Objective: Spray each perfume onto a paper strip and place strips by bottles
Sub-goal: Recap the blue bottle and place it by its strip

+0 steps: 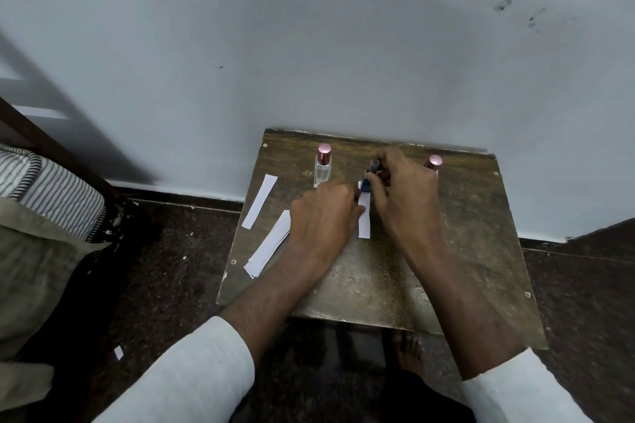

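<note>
Lying at the stool's (446, 251) nine o'clock, a single paper strip (259, 201) sits beside a small stack of strips (268, 245). A clear perfume bottle (323, 166) with a pink cap stands at eleven o'clock. The left hand (323, 213) pinches the top of another strip (364, 216) near centre. The right hand (405, 189) curls around a dark blue bottle (370, 173), tilted just above that strip. A third, pink-capped bottle (433, 161) peeks out at one o'clock.

clear bottle (323, 165) and strip pile (269, 245) crowd left; table (481, 251) open right.
</note>
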A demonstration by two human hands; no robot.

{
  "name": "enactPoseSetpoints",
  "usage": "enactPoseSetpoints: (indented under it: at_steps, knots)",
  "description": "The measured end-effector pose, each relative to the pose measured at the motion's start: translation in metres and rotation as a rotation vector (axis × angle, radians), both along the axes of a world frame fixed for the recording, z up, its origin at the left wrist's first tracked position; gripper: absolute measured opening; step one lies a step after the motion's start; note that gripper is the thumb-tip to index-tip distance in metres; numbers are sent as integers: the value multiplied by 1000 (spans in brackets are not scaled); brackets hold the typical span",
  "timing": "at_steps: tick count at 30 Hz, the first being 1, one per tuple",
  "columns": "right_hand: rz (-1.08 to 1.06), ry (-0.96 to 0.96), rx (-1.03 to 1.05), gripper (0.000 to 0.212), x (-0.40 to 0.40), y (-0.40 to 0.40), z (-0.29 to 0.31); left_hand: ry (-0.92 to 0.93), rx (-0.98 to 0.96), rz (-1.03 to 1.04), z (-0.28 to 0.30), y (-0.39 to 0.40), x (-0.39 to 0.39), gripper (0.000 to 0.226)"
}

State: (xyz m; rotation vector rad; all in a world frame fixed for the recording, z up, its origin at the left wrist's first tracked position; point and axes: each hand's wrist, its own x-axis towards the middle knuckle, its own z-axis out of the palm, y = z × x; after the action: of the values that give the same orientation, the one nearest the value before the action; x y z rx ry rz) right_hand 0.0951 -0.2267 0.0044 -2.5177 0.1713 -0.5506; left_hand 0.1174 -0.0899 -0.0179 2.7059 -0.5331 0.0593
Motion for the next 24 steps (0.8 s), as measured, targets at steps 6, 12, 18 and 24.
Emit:
enactPoseSetpoints:
  at_steps: [6,12,18,24]
  knots:
    - [13,20,17,18,-1,-1,2,-13,11,0,-1,0,0,21]
    - [2,38,-6,27,-2,-2,2,-10,-13,-5,-3,1,1,20]
    - [-13,-104,-22,30,-11,-2,6,-111,-63,-50,1,13,-5,16]
    - [-13,-231,-66,10,-34,7,7,-133,-122,-44,8,45,-17,23]
